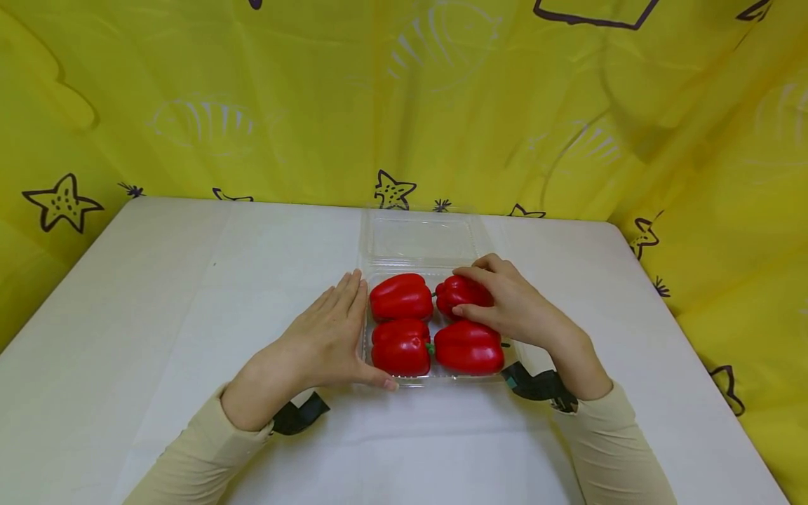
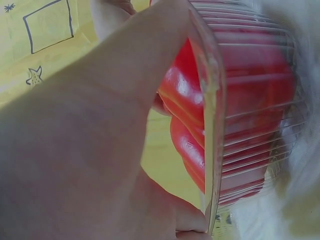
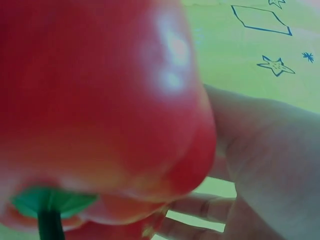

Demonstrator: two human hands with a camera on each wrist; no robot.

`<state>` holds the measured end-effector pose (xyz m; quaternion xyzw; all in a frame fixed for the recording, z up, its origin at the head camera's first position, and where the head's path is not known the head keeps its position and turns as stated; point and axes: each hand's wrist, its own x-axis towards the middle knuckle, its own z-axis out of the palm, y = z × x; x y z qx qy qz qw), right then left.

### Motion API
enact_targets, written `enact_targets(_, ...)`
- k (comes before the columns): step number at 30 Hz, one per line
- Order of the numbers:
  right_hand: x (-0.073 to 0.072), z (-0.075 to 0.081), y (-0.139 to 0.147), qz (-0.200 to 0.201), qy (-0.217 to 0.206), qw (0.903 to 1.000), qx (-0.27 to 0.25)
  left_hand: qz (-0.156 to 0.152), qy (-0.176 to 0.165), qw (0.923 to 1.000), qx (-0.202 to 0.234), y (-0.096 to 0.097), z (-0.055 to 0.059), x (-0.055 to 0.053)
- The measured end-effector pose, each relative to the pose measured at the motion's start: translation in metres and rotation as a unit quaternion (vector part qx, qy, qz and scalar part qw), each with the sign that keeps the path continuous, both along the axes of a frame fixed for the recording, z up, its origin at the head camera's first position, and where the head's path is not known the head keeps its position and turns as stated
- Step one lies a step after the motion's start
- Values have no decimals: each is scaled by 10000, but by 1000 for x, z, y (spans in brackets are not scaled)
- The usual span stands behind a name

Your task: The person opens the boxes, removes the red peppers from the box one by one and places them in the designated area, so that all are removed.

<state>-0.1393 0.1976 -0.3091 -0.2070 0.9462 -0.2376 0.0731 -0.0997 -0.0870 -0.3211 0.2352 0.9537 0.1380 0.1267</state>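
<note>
Red pepper [image 1: 456,293] in right hand [image 1: 514,301]; left hand [image 1: 325,340] touching container [image 1: 435,380].

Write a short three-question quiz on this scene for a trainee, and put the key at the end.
1. Count: how many red peppers lie in the clear container?
2. True or false: the container's lid is open.
3. Choose: which pepper does the right hand grip, as the head view shows it?
A: front left
B: back right
C: back left

Key: 1. Four. 2. True. 3. B.
</note>
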Motion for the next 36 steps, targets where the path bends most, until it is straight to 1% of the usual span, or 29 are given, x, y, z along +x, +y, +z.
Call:
enact_targets(7,-2,1,5,107,124,9996,-238,10,-29,10000,-27,-1,0,0)
enact_targets(13,-2,2,9,197,103,9989,-423,22,-49,10000,-34,-1,0,0)
enact_targets(16,-2,3,11,291,81,9982,-527,-5,-1,10000,-29,-1,0,0)
enact_targets(24,-1,5,14,442,-46,9965,-708,-34,7,10000,-43,0,0,0)
enact_targets(32,-1,7,15,460,-44,9959,-782,-56,33,10000,-27,0,1,1)
enact_targets(36,-2,7,16,396,-85,9944,-976,-45,13,10000,-28,0,1,1)
